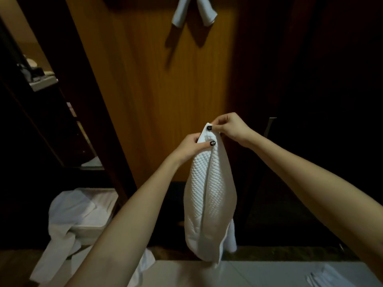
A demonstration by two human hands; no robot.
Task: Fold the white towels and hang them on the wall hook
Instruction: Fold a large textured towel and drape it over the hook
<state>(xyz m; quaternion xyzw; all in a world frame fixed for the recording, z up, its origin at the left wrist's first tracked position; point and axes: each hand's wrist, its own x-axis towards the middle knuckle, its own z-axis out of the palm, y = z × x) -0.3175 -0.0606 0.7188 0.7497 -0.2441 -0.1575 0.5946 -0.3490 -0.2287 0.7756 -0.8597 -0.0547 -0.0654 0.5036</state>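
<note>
The left hand (189,149) and right hand (230,126) pinch the towel (209,193) at its top corner, fingers closed on it, probably so it hangs folded lengthwise, well below the hung towel (193,13).

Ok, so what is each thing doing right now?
Bumpy white towel: held up in the air, hanging long and narrow, doubled over lengthwise.
Left hand: pinches the towel near its top.
Right hand: pinches the towel's top corner.
Towel on the wall: already hung, two ends dangling.
Basket: on the floor, open.
White cloth: unfolded, draped over the basket's edge.
</note>
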